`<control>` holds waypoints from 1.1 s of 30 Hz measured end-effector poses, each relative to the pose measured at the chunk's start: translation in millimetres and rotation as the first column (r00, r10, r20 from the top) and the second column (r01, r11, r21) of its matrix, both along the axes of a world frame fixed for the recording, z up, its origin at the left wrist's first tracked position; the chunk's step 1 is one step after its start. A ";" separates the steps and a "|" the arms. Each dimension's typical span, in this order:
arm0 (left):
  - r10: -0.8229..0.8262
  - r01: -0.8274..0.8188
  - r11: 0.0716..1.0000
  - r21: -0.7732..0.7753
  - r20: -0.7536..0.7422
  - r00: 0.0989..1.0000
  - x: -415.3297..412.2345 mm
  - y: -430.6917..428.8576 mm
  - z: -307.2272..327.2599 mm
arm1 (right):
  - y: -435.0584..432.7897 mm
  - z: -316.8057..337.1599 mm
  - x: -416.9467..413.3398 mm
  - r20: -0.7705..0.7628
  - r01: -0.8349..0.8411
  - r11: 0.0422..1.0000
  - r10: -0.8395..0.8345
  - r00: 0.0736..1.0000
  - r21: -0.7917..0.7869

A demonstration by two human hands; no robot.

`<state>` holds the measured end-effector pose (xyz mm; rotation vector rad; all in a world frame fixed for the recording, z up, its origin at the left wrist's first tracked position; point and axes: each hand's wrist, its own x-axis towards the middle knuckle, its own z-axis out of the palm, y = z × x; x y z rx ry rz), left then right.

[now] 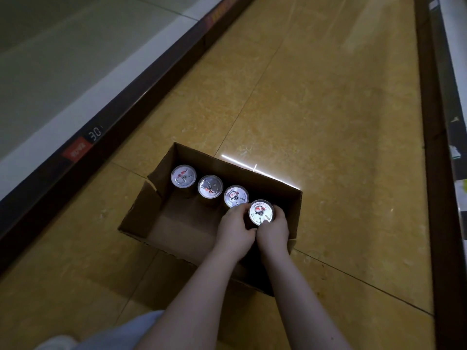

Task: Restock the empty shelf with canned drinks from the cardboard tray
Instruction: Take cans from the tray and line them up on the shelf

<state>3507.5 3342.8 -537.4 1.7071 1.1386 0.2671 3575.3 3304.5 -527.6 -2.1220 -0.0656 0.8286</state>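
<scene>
Four cans (210, 186) along the cardboard tray's (141, 210) far wall, left hand (235, 232) and right hand (275, 232) both gripping the right-end can (261, 212).

The yellow tiled floor (316, 109) bears one open cardboard tray (182, 223).

A brown cardboard tray (137, 218) lies open-topped just right of the shelf (50, 59), a pale board with a dark front edge running along the left. 4 cans (210, 186) with silver pull-tab tops stand upright in 1 slanting row along the tray's far wall. The right-end can (261, 212) is gripped between the left hand (235, 232) and right hand (274, 229).
</scene>
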 end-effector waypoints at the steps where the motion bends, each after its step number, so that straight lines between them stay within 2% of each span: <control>1: 0.017 -0.017 0.999 0.039 0.012 1.000 0.2 -0.4 3.0 | -1.5 3.1 -0.8 0.018 0.000 1.000 0.000 1.000 0.005; 7: 0.021 -0.040 0.979 0.198 0.096 0.995 5.2 -8.1 31.4 | -15.0 42.8 0.5 0.111 -0.053 0.995 0.043 0.993 0.084; 10: 0.032 -0.074 0.945 0.319 0.137 0.990 1.9 -10.4 56.9 | -22.2 79.4 3.6 0.127 -0.147 0.977 0.128 0.984 0.154; 12: 0.081 -0.156 0.925 0.347 0.222 0.972 -4.2 -9.4 78.0 | -24.1 101.2 4.3 0.168 -0.218 0.956 0.186 0.968 0.195; 15: 0.143 -0.261 0.910 0.322 0.346 0.927 -14.2 -4.9 111.7 | -21.7 134.9 3.4 0.179 -0.280 0.915 0.235 0.955 0.290; 21: 0.333 -0.434 0.893 0.122 0.472 0.817 -39.7 12.6 182.6 | -4.6 192.3 -11.7 0.099 -0.291 0.813 0.280 0.955 0.505; 26: 0.446 -0.596 0.800 0.068 0.596 0.667 -83.2 23.4 248.9 | 16.8 249.2 -35.2 0.155 -0.412 0.641 0.419 0.895 0.647; 29: 0.491 -0.646 0.763 0.012 0.639 0.592 -118.4 29.1 291.9 | 31.2 287.9 -65.1 0.220 -0.517 0.507 0.533 0.817 0.690; 33: 0.473 -0.701 0.711 0.053 0.701 0.534 -169.4 35.4 354.0 | 49.7 340.5 -104.5 0.275 -0.597 0.339 0.653 0.706 0.727</control>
